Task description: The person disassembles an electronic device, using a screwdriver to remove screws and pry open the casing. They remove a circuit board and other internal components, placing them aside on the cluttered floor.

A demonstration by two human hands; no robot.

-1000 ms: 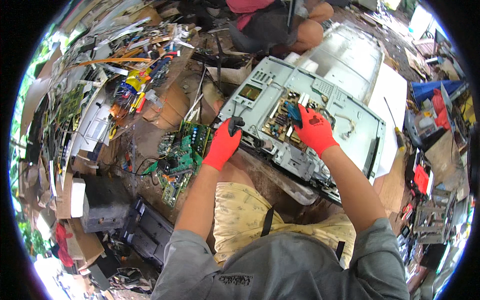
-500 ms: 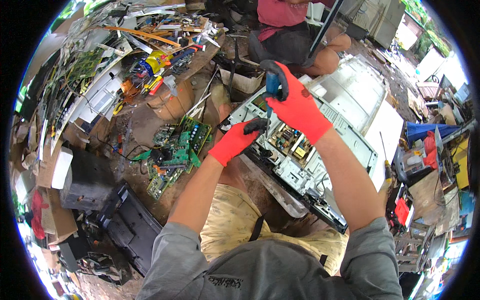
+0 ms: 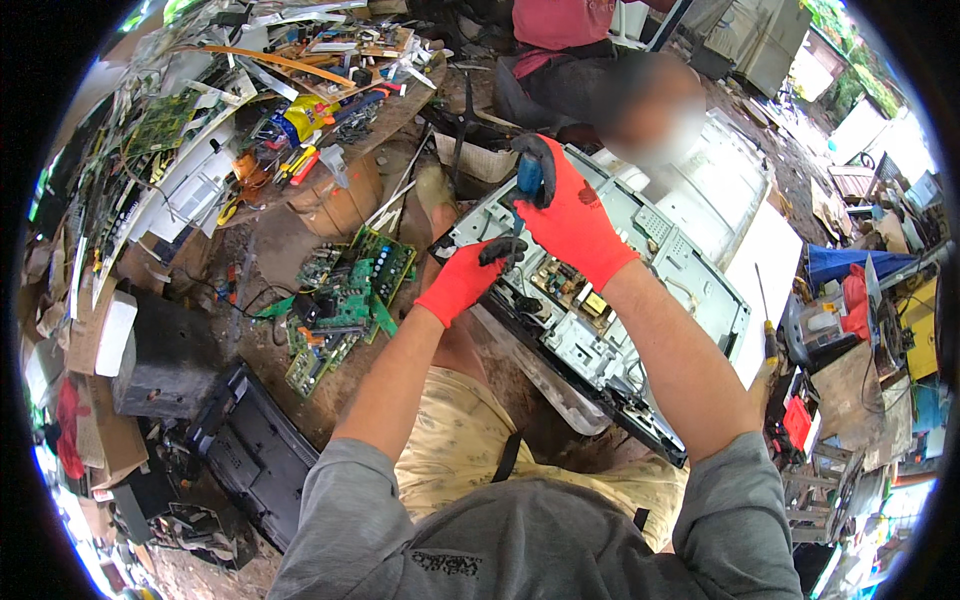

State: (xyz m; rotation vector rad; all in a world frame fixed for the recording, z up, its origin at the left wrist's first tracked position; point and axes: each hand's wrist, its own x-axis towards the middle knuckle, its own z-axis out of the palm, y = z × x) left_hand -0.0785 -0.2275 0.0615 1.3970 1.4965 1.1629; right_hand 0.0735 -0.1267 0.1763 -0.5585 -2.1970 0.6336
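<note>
My right hand, in a red glove with black fingers, is closed round the blue handle of a screwdriver. The screwdriver stands nearly upright, shaft down. My left hand, gloved alike, has its fingers pinched at the shaft, low over the panel's left edge. Beneath both hands lies an opened flat-screen television chassis, a pale metal back in a black frame. A power circuit board is exposed at its middle. The screwdriver's tip is hidden by my left fingers.
Green circuit boards lie on the ground to the left, near a cardboard box and a heap of scrap strips. Another screwdriver rests at right on a white sheet. Another person sits at the far side.
Both hands and the screwdriver have shifted slightly left in the picture, still over the same edge of the chassis. The person opposite has leaned or moved into view more.
</note>
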